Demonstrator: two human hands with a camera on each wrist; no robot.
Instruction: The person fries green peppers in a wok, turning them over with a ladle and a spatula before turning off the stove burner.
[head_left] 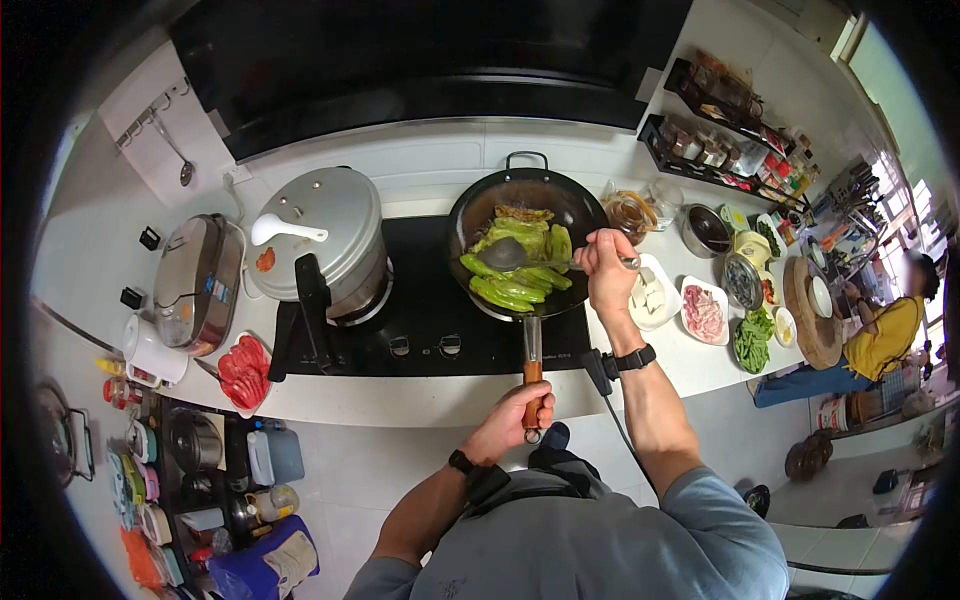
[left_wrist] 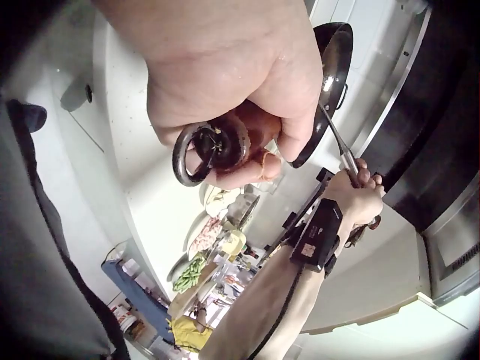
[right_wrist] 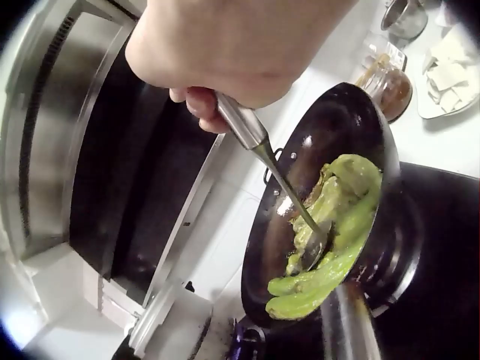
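A dark wok (head_left: 475,210) sits over the right side of the black cooktop, with long, wilted green peppers (head_left: 512,292) inside. My left hand (head_left: 503,422) grips the wok's handle (head_left: 533,372) around its wooden end, near the hanging ring. From the right, my right hand (head_left: 608,278) holds the metal handle of a ladle (right_wrist: 244,124), its fingers curled round it. The ladle's dark bowl (right_wrist: 318,247) rests among the peppers in the right wrist view. There the wok appears tilted, with the peppers gathered on the side near its handle.
Left of the wok stands a large pressure cooker (head_left: 345,205) with a white spoon (head_left: 290,231) on its lid. Red slices (head_left: 245,372) lie on a plate. Trays of white chunks (head_left: 650,293) and pink meat (head_left: 703,312) sit to the right. A person in yellow (head_left: 885,340) is farther right.
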